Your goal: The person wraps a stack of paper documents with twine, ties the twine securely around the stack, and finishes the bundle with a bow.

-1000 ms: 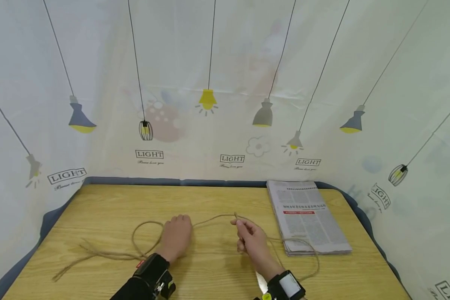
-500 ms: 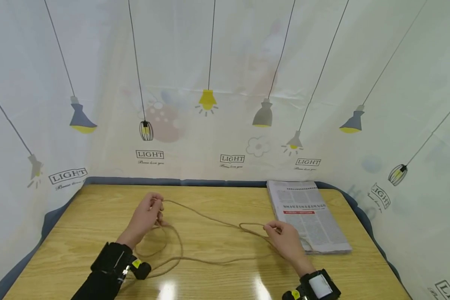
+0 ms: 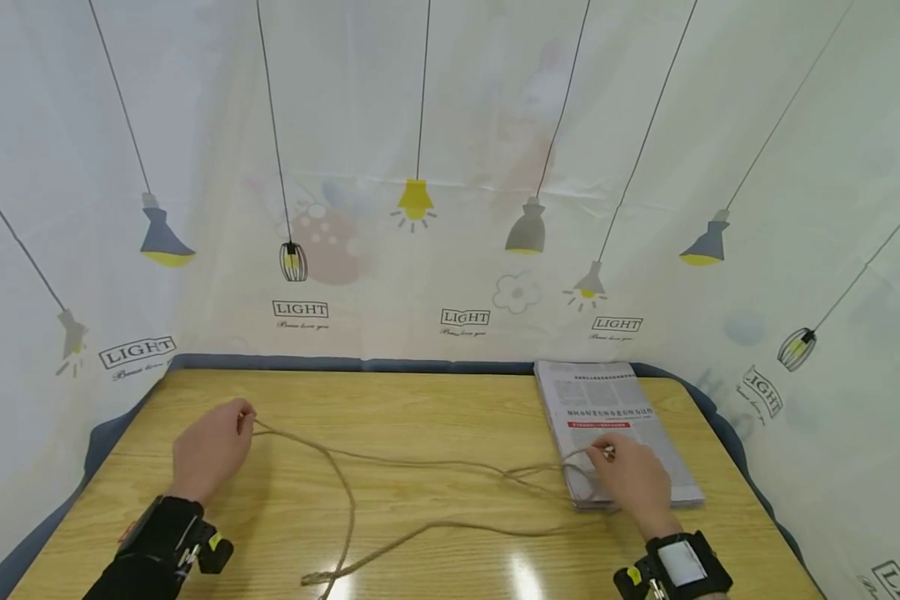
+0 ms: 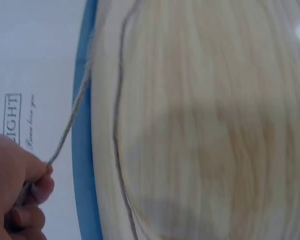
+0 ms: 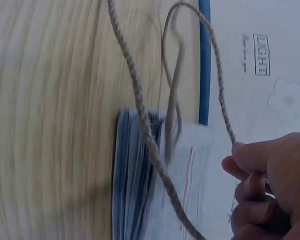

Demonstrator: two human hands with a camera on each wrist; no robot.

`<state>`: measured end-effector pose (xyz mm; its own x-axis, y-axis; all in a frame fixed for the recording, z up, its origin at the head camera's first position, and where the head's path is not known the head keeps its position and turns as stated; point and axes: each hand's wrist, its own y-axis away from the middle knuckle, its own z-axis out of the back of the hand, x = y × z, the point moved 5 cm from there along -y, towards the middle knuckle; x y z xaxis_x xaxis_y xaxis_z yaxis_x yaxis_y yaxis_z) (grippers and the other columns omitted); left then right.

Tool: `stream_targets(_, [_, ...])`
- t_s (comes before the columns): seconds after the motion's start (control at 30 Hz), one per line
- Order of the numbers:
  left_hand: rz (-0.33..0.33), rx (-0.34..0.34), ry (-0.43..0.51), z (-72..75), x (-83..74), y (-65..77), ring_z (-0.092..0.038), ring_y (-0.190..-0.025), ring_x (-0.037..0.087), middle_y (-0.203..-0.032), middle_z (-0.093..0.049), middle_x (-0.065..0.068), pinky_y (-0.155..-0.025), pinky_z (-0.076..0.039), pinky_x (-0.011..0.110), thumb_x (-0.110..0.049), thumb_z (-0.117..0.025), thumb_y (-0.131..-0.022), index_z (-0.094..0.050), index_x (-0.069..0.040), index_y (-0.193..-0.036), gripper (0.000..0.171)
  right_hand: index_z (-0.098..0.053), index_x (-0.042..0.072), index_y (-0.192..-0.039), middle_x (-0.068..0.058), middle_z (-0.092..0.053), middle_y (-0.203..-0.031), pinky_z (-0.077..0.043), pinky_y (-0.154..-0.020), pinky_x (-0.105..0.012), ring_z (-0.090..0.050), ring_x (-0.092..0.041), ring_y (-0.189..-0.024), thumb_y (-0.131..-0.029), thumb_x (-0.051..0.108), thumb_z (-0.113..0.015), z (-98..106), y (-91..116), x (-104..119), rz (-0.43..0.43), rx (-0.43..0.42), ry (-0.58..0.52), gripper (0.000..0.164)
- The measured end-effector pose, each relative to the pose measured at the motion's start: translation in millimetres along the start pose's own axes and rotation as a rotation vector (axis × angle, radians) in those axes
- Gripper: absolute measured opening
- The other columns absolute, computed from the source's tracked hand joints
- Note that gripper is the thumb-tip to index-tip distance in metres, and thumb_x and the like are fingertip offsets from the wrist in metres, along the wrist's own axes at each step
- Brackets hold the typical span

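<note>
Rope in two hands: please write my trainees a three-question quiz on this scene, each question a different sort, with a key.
1. True or false: the left hand holds the rope.
2. In the head view, which hand overlaps the newspapers? a) only the left, b) only the right, c) neither.
3. Fill in: the boxed word printed on the white backdrop is ____.

Key: 1. True. 2. b, the right hand. 3. LIGHT.
</note>
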<state>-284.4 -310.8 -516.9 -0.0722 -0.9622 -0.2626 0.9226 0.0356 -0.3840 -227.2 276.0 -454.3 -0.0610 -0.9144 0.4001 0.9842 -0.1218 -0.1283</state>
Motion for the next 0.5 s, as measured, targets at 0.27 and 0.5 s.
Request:
stream_targets(0.27, [0.11, -0.001, -0.072, 68.2, -5.2, 17.6, -0.05, -0.048, 0.023, -0.071, -0.063, 0.019, -0.041, -0.036, 0.038, -0.006, -0.06, -0.092, -0.063, 0.003, -0.093, 0.01, -0.07, 0.007, -0.095, -0.005, -0.066, -0.066, -0.03, -0.04, -0.03, -0.046, -0.015, -0.046, -0.091, 0.025, -0.067, 18.2, -6.0, -30.5, -0.051, -0.047, 0.141, 0.018])
stream_targets(0.5, [0.056, 0.002, -0.095, 55.7, -11.3, 26.7, -0.056, -0.071, 0.038, -0.087, -0.062, 0.024, -0.062, -0.045, 0.052, -0.005, -0.065, -0.086, -0.063, 0.002, -0.097, 0.014, -0.07, 0.003, -0.094, -0.013, -0.07, -0.08, -0.043, -0.05, -0.037, -0.057, -0.022, -0.057, -0.087, 0.018, -0.071, 12.7, -6.8, -28.2, 0.016, -0.07, 0.183, 0.016])
